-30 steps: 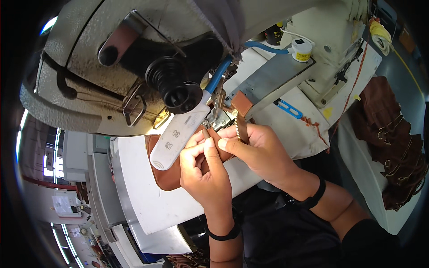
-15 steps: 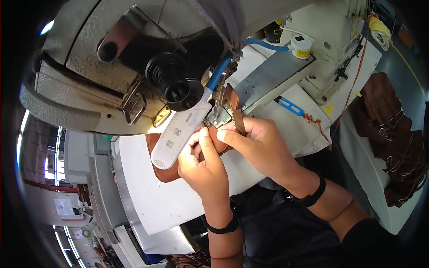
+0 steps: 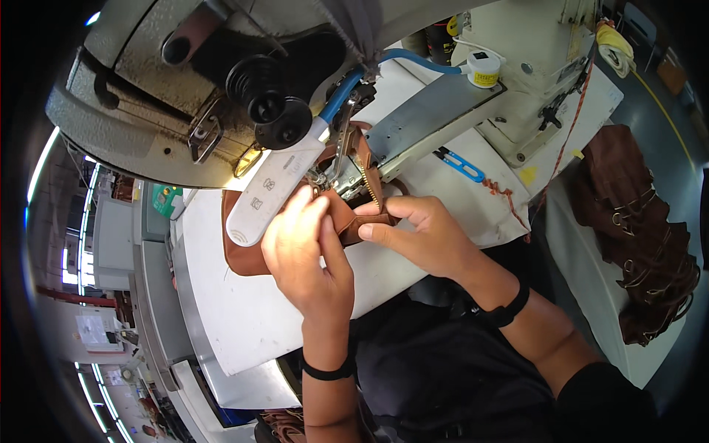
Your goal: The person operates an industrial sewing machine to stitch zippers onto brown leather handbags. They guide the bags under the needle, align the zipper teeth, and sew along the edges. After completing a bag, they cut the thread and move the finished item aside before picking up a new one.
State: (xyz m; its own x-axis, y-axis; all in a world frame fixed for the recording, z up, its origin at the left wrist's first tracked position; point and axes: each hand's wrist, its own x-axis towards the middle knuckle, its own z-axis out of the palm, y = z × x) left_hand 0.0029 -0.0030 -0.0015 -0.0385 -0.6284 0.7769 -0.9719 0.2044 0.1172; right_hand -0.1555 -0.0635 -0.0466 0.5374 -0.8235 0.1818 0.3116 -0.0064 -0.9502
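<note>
A brown leather piece [image 3: 247, 255] with a brass-toothed zipper [image 3: 369, 187] lies under the presser foot [image 3: 319, 179] of a sewing machine. My left hand [image 3: 304, 258] rests on the leather beside the foot. Its fingertips press close to the needle area, partly hidden by the white lamp, and its thumb stands apart. Between thumb and fingers, my right hand [image 3: 425, 232] pinches a folded edge of the leather at the near end of the zipper. A white lamp [image 3: 277, 188] on a blue flexible neck hangs over the left part of the leather.
The machine head [image 3: 140, 140] fills the upper left. Blue thread snips [image 3: 461, 166] on a twisted cord lie on the white table [image 3: 221, 325], right of the machine bed [image 3: 436, 118]. A pile of dark brown leather pieces with metal rings [image 3: 628, 229] sits at the far right.
My left hand has let go of its pinch and moved left, fingertips now beside the foot. My right hand keeps the edge pinched, and the leather is turned, showing more of the zipper opening.
</note>
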